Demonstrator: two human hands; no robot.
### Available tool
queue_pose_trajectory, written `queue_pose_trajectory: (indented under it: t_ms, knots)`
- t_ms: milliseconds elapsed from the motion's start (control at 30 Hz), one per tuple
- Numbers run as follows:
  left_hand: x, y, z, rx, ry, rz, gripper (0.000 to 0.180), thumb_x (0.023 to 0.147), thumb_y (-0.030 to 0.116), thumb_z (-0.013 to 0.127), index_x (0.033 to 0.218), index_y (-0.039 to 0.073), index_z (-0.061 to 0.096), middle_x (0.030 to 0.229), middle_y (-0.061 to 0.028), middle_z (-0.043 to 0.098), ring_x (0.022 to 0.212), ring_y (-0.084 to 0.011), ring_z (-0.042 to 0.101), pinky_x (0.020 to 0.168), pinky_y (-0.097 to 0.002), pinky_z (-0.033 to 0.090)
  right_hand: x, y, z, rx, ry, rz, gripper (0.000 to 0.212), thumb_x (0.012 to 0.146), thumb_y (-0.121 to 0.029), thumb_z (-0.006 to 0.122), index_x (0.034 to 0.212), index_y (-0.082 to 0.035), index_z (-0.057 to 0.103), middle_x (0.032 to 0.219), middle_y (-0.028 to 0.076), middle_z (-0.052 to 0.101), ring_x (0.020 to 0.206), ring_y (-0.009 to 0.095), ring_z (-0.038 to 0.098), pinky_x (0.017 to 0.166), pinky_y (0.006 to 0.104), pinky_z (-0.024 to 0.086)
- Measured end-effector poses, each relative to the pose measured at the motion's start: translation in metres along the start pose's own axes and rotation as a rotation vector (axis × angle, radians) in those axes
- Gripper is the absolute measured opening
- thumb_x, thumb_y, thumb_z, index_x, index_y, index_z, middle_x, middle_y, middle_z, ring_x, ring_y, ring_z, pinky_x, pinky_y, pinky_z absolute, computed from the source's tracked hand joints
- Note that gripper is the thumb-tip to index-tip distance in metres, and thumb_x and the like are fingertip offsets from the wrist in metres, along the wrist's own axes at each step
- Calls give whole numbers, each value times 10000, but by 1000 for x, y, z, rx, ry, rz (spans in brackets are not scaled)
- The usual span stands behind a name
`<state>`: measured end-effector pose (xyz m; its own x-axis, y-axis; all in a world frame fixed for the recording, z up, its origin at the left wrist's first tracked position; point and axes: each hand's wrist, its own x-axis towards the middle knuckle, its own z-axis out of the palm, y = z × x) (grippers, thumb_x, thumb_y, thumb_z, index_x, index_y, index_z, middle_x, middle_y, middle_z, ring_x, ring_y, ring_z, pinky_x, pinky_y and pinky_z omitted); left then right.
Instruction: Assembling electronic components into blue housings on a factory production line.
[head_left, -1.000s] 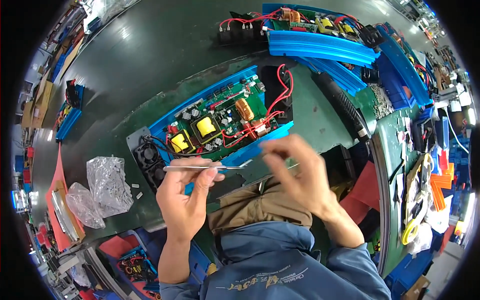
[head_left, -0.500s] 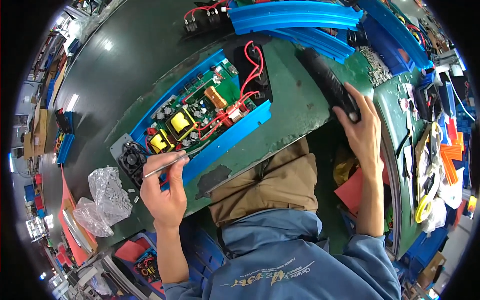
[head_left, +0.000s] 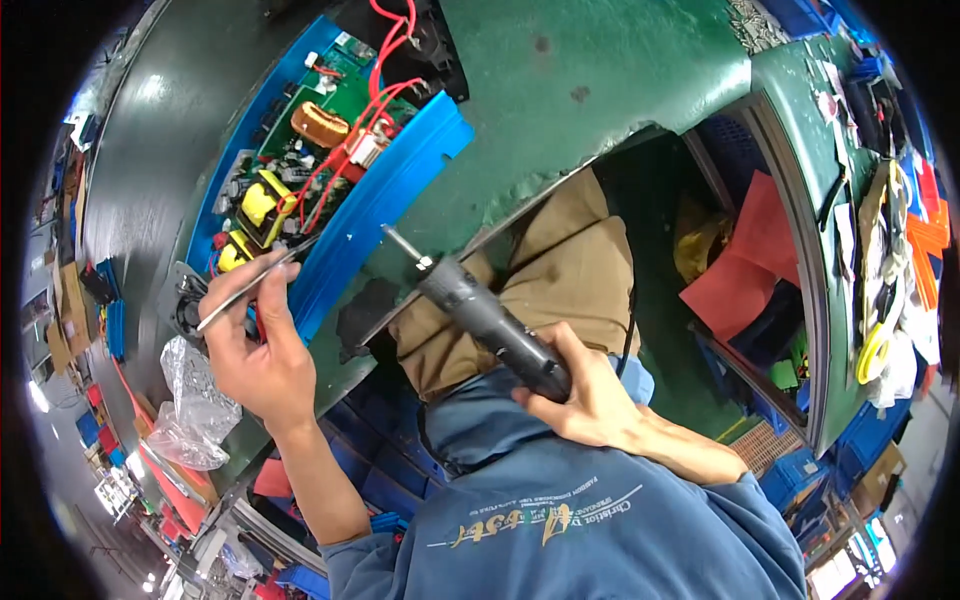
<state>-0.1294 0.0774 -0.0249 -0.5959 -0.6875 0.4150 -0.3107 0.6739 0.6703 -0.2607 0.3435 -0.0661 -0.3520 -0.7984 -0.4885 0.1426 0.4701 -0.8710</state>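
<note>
In my right hand [head_left: 590, 395] is a black electric screwdriver [head_left: 490, 325], gripped near its rear end, its metal bit pointing up and left over the table edge. My left hand [head_left: 255, 340] pinches slim metal tweezers [head_left: 240, 290] at the near end of an open blue metal housing [head_left: 375, 220]. Inside the housing lies a green circuit board [head_left: 345, 80] with yellow transformers [head_left: 260, 205], a copper coil [head_left: 318, 125] and red wires. A black fan [head_left: 185, 300] on the end plate is partly hidden by my left hand.
A black end panel [head_left: 430, 50] hangs on the red wires at the housing's far end. Left of my legs lies a clear plastic bag [head_left: 190, 400]. Small metal parts [head_left: 755, 25] are heaped at the far right; red sheets [head_left: 765, 235] sit below the table edge.
My right hand has lifted the screwdriver off the table and brought it left and nearer to my body. The view has shifted, and the left hand still holds the tweezers at the housing.
</note>
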Motion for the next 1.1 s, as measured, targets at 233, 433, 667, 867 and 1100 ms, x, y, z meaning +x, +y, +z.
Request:
queue_pose_trajectory:
  t_ms: [233,433,667,867,1100]
  knots:
    - [-3,3,9,11,19,-20,174,985,-22,632,1140,-77,577,1063,-195,713,900,-207,723,838,-303,596,8,12,9,-208,35,-232,581,805,-81,763,1320,-6,503,984,225,672,880,406,686,784,426,536]
    - [-5,-1,8,-11,48,-9,180,964,-41,650,1131,-88,601,1060,-180,700,906,-207,710,801,-303,626,8,9,16,-179,26,-230,587,807,-80,767,1328,-4,507,990,229,669,891,416,680,792,436,531]
    - [-1,1,14,21,56,-25,199,963,-42,652,1146,-92,591,1064,-193,703,904,-208,714,798,-301,623,14,1,17,-96,15,-133,552,862,-151,784,1322,-7,515,968,203,656,858,324,672,785,416,518]
    - [2,9,9,16,78,-106,174,958,-3,681,1110,-61,620,1045,-162,717,906,-200,713,804,-301,598,15,2,-2,352,-267,102,814,1039,-698,219,1272,-18,600,882,34,655,760,134,581,723,272,435]
    - [-1,4,6,43,11,-3,210,868,-50,750,1034,17,641,947,-116,737,817,-255,700,735,-338,554,12,4,-2,408,-309,197,763,1063,-645,225,1240,-4,600,847,53,664,768,124,601,717,266,445]
